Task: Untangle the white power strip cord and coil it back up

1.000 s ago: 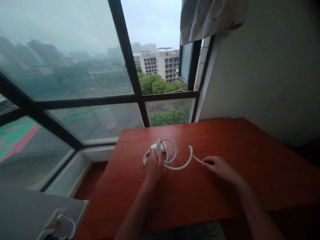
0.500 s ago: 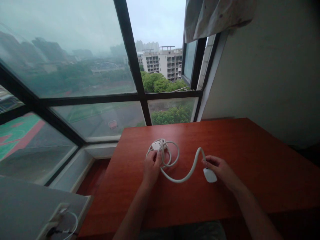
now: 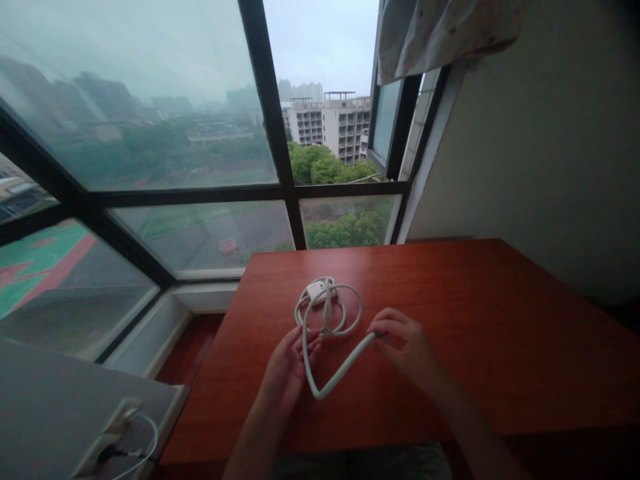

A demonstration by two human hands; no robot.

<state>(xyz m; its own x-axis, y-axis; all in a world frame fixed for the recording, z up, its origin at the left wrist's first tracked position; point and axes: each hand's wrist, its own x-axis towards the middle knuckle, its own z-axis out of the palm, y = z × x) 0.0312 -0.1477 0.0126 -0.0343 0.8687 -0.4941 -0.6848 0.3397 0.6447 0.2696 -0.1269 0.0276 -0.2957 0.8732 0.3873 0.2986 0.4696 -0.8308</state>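
"Checking grip: what is held?"

"Right hand (image 3: 407, 343): fingers pinched on the white cable (image 3: 345, 369). Left hand (image 3: 286, 373): fingers half-curled beside it; whether they grip, I cannot tell."

"Hazard?"

"Just beyond the left fingers, cable loops (image 3: 361, 305) lie around the white socket block (image 3: 315, 291) on the counter (image 3: 450, 287). A pull by the right fingers could snag them, dragging the block."

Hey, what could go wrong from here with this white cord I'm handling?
Tangling: the loops cross one another, so a pull might tighten them into a snarl.
Kinking: the white cord bends sharply between your left hand and right hand, which could strain it.
Dragging: the white block lies among those loops, so tugging might slide it across the table.
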